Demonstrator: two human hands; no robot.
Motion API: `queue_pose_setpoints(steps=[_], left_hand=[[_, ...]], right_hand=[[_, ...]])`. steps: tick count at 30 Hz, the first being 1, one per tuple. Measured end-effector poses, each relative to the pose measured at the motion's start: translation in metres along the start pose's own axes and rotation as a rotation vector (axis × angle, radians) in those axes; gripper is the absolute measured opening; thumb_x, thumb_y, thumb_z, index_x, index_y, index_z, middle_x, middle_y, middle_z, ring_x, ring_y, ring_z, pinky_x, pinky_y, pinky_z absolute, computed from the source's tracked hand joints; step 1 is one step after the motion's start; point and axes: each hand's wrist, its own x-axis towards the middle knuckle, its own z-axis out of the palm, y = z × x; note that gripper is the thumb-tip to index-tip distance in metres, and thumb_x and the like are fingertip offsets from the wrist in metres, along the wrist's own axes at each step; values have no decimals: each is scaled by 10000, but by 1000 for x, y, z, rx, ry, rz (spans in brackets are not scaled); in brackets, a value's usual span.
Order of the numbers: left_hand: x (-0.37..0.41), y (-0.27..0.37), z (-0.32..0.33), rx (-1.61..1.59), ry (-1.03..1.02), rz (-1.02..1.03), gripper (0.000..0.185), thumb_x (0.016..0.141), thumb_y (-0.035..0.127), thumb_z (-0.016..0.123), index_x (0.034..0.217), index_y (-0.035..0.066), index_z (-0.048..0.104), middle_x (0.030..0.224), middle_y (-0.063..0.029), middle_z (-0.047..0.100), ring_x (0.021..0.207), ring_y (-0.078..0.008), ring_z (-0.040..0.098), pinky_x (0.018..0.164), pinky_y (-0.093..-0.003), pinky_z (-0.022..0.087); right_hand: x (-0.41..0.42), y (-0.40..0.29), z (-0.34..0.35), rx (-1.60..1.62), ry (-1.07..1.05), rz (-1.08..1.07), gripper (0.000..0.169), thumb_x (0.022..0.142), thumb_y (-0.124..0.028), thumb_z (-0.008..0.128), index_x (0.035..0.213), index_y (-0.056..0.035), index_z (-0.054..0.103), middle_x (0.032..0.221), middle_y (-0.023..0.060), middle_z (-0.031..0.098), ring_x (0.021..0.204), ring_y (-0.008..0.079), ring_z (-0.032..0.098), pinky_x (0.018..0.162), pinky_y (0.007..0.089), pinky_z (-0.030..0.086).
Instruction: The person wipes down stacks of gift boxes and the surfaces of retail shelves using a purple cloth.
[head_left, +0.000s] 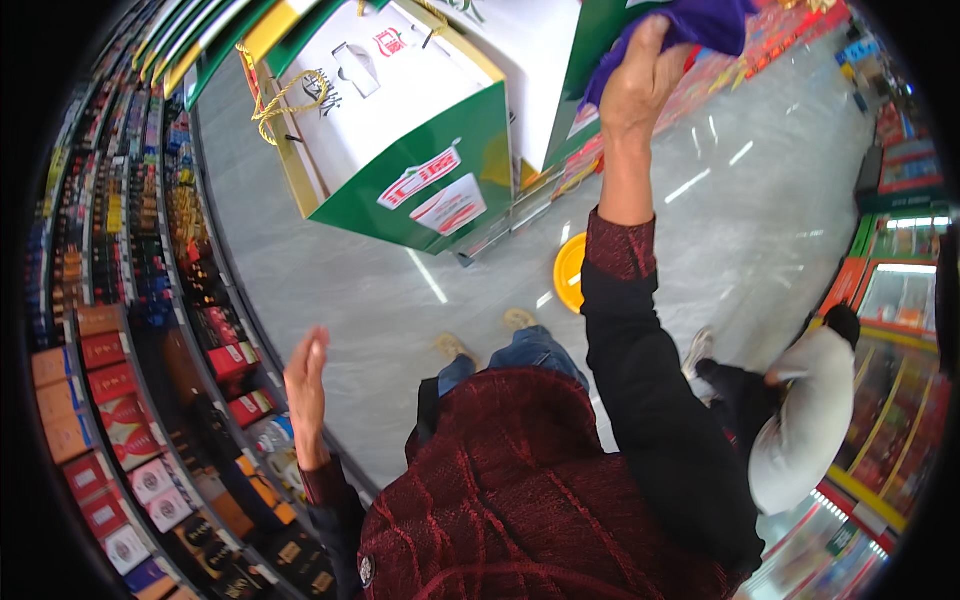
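Observation:
In my right hand (637, 82) is a purple cloth (705, 26), gripped at the top of the view beside the stacked goods. My left hand (306, 390) hangs in the air at the left with nothing in it, its edge slightly blurred. In front of me stand green and white gift boxes (420, 180) with printed writing. A yellow twisted cord handle (289, 112) loops from the side of the nearest one. Another such box (525, 67) stands just behind it, close to my right wrist.
Shelves with boxed goods (112, 375) run down the left. A round yellow object (571, 271) is on the grey floor (705, 225), partly behind my right sleeve. A person in a white top (806, 427) is at the right, beside lit glass-fronted cases (896, 300). Red packaged goods (757, 60) lie beyond my right hand.

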Motion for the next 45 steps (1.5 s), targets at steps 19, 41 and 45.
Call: queue_pose_setpoints(steps=[19,41,45], left_hand=[[144,190,48,556,-268,1557,381,866,208,639,1177,-12,615,1197,-150,626,1200,-311,527,1035,-408,354],[164,190,50,246,-326,2008,205,903,189,605,933,7,693,777,-111,672,670,-278,613,607,-362,451],[157,190,52,329,-284,1994,289,870,291,611,688,68,639,660,-86,638,647,-236,629,612,-347,433]], right_hand=[[-217,-43,103,-153,-18,40,801,843,-226,588,1485,-45,144,1519,286,72,1392,467,116,1125,514,129],[-357,57,108,145,481,975,583,983,-449,402,1341,10,384,1264,158,522,1140,246,519,981,355,396],[-393,37,96,640,701,1269,513,972,-476,424,1176,-11,495,1129,151,588,1017,246,589,874,443,486]])
